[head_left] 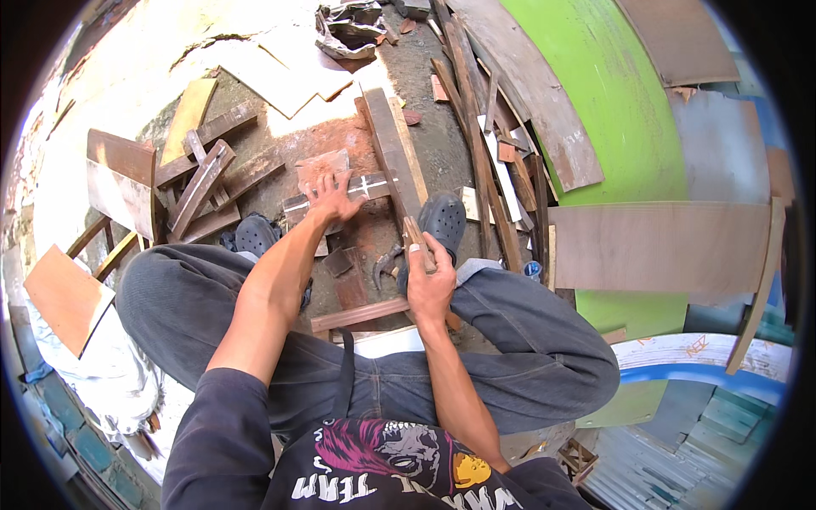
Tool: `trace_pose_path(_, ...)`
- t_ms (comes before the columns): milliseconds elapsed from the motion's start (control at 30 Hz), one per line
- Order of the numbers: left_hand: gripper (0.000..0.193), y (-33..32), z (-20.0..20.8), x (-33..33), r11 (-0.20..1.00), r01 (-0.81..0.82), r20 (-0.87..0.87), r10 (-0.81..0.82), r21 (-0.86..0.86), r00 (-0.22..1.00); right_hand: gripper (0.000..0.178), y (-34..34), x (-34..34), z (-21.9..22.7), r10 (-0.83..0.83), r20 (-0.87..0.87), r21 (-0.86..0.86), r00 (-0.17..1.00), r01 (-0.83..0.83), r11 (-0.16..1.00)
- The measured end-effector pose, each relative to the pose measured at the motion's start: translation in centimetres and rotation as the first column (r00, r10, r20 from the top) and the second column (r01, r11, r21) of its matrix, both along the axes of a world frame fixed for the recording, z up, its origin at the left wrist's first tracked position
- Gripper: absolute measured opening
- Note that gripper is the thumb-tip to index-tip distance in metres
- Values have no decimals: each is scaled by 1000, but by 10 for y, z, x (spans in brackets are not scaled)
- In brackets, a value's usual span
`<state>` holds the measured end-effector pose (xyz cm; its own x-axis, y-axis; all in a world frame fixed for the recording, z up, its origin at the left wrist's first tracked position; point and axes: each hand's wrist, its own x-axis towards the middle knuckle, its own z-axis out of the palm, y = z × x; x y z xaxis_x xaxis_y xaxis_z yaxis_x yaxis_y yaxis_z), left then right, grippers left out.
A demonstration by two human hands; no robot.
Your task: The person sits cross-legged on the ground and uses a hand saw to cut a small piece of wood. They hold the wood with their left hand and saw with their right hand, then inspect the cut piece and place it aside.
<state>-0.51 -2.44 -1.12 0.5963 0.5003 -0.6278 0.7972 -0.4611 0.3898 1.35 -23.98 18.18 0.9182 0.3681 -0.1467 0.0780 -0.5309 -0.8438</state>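
My left hand (333, 199) lies flat with its fingers spread, pressing on a dark wooden bar (374, 185) that carries white cross marks. The bar runs crosswise between my feet and meets a long wooden plank (387, 140) at its right end. In my right hand (431, 280), closed beside my right shoe, is a short brown wood piece (413, 229); its lower part is hidden by my fingers. Just left of that hand sits a dark curved metal piece (384, 269), which looks like a claw. A wooden strip (361, 314) lies crosswise nearer to me.
Wood offcuts (204, 183) are piled at the left. Long timber strips (476, 127) lie on the right, beside a large green panel (625, 110) and a brown board (659, 248). A crumpled dark bag (350, 30) sits at the far end. My clog-type shoes (443, 223) flank the work.
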Motion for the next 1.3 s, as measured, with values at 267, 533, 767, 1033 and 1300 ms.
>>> trace_pose_path(267,89,-4,25,21,995,50,-209,-32,84,977,47,-17,-5,-21,48,-52,38,997,-46,998)
trace_pose_path(533,91,-6,54,39,935,271,-304,-196,230,932,49,-31,3,-34,73,-117,22,990,-71,997)
trace_pose_path(767,89,1,41,32,830,437,-279,-354,346,893,50,-32,7,-23,102,-162,-59,981,-113,992)
trace_pose_path(1033,75,7,32,26,849,460,-160,-432,259,888,47,-35,-2,-12,152,-149,-45,977,-160,986)
trace_pose_path(1300,61,5,11,27,985,146,144,-157,87,977,49,-34,-2,-4,179,-143,-96,973,-193,976)
